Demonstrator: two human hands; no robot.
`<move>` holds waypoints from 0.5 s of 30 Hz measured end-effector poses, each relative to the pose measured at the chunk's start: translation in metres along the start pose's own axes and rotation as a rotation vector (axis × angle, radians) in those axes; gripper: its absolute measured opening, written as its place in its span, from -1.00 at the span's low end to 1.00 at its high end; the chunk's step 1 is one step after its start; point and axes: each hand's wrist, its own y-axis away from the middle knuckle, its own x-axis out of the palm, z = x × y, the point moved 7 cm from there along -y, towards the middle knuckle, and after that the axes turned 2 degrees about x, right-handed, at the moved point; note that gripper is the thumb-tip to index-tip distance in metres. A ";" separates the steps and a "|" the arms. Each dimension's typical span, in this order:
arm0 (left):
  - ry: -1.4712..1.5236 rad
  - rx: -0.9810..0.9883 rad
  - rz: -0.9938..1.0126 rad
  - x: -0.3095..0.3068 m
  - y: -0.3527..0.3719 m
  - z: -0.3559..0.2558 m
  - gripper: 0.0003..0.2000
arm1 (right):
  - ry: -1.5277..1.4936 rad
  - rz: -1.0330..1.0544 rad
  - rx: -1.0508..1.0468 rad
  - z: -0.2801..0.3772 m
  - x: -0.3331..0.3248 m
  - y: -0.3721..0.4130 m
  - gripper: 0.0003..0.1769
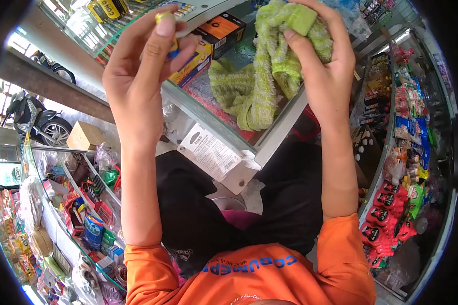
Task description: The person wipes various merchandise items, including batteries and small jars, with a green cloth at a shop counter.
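My left hand (142, 66) is raised at the upper left, its thumb and fingers pinched around a small yellow-and-blue item (174, 50). Most of that item is hidden by the fingers, and I cannot tell its kind. At the top right, my right hand (328, 66) grips a bunched green striped cloth (267, 66) with its thumb pressed on top. One end of the cloth trails down over the glass-topped counter (208, 114). Behind my left hand stand a yellow-and-blue box (196, 65) and a black-and-orange box (221, 31).
A white printed card (209, 151) leans below the counter's corner, above my lap. Glass display cases with packaged goods flank me, red bottles (384, 213) in the right one. A cardboard box (85, 135) sits at left, near a parked motorbike (40, 122).
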 end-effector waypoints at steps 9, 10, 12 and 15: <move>-0.152 -0.072 0.267 0.004 0.007 0.014 -0.54 | -0.324 0.082 0.099 -0.009 0.012 0.015 -0.55; -0.151 0.046 0.247 0.005 0.007 0.007 -0.65 | -0.461 0.126 0.126 -0.006 0.020 0.016 -0.55; -0.132 0.051 0.239 0.003 0.006 0.009 -0.67 | -0.563 0.090 0.037 -0.004 0.031 0.021 -0.63; -0.171 0.106 0.241 0.006 0.009 0.002 -0.71 | -0.219 0.342 -0.168 0.018 0.041 0.027 -0.35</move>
